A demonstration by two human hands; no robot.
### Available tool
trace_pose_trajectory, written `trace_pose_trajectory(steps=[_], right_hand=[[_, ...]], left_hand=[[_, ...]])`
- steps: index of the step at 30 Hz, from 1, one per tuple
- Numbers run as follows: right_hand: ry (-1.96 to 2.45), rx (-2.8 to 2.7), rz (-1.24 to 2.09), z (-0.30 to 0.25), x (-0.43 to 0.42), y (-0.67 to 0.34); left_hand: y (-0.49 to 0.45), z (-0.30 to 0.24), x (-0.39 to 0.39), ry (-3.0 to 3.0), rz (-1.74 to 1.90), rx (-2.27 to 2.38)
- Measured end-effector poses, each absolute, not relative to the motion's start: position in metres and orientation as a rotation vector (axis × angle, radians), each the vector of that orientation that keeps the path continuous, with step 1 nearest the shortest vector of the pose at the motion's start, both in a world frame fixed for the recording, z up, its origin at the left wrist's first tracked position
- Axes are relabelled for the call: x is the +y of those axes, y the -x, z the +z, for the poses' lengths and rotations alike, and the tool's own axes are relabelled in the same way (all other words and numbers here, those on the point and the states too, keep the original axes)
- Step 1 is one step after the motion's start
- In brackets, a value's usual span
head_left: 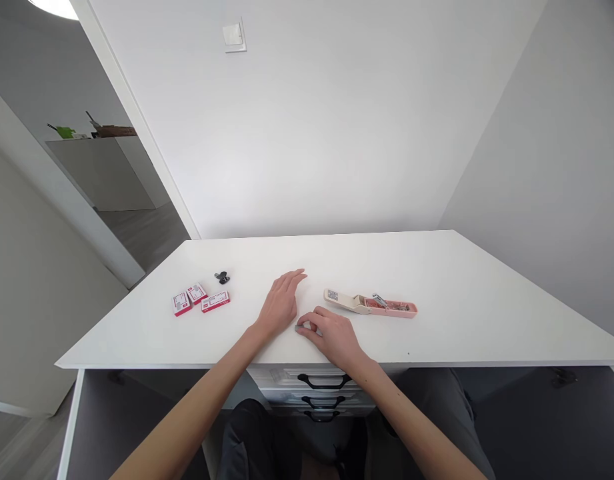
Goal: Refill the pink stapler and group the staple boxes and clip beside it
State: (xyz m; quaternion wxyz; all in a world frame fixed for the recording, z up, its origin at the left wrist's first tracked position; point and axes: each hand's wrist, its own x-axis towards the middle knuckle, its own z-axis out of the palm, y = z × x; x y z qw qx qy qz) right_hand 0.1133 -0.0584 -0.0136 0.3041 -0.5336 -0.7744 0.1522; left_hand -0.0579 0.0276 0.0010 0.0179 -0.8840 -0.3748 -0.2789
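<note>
My left hand (281, 303) lies flat on the white table (461, 300), fingers stretched out and holding nothing. Just to its right, my right hand (333, 335) rests on the table with thumb and fingers pinched on a small grey object (299, 328), too small to name. A pink stapler (369, 303), swung open with its staple channel showing, lies beyond my right hand. Three small red-and-white staple boxes (201, 299) sit to the left of my left hand, and a black binder clip (221, 277) lies just behind them.
The table stands against a white wall, with another wall on the right. Under the front edge is a drawer unit with black handles (323, 382). An open doorway on the left leads to another room.
</note>
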Motion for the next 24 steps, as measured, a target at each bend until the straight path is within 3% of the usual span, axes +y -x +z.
trace_pose_trajectory(steps=[18,24], right_hand=[[1.338,-2.102,0.529,0.003,-0.083,-0.181],[1.359,-2.018,0.364,0.028,-0.103,-0.222]], left_hand=[[0.051,0.007,0.018,2.985,-0.595,-0.807],[0.053,0.002,0.022,3.004,-0.564,-0.801]])
